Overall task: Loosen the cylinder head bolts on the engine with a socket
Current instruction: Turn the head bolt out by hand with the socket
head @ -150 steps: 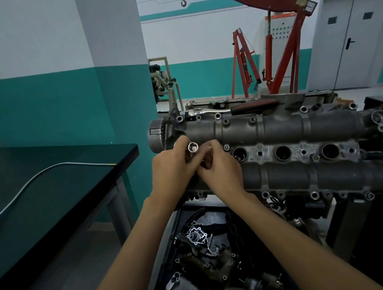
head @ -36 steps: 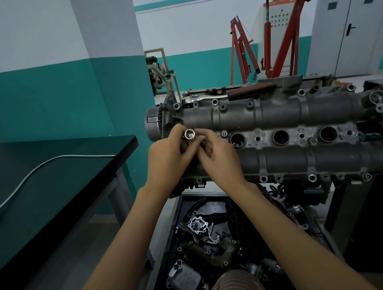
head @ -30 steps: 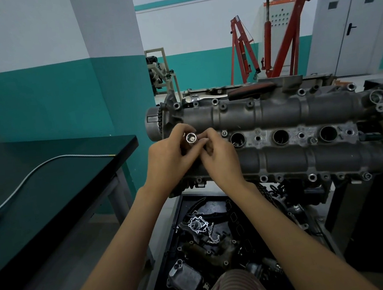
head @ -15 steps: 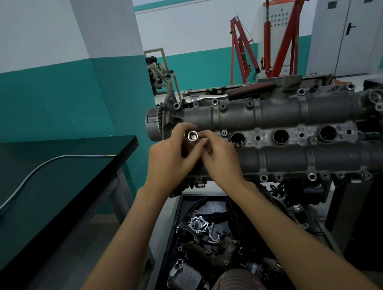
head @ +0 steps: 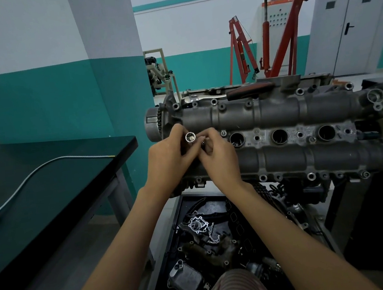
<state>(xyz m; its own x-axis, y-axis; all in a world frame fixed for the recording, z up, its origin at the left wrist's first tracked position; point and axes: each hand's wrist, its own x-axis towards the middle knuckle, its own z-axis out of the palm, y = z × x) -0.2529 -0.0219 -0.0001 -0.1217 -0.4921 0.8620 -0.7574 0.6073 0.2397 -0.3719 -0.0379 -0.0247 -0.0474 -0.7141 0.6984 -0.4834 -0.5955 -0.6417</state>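
Both hands' grip (head: pixel 201 154) pinching socket (head: pixel 190 137), no legible writing

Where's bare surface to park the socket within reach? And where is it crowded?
Free: the dark table, bare between its cable and the right edge. Crowded: the parts tray under the engine; the ratchet takes its far rim. Both hands hold the socket.

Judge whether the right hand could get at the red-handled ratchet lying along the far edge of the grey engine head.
Probably yes, once freed: the right hand is busy pinching at the silver socket gripped by the left hand. The red-handled ratchet lies exposed on the grey engine head, nothing between.
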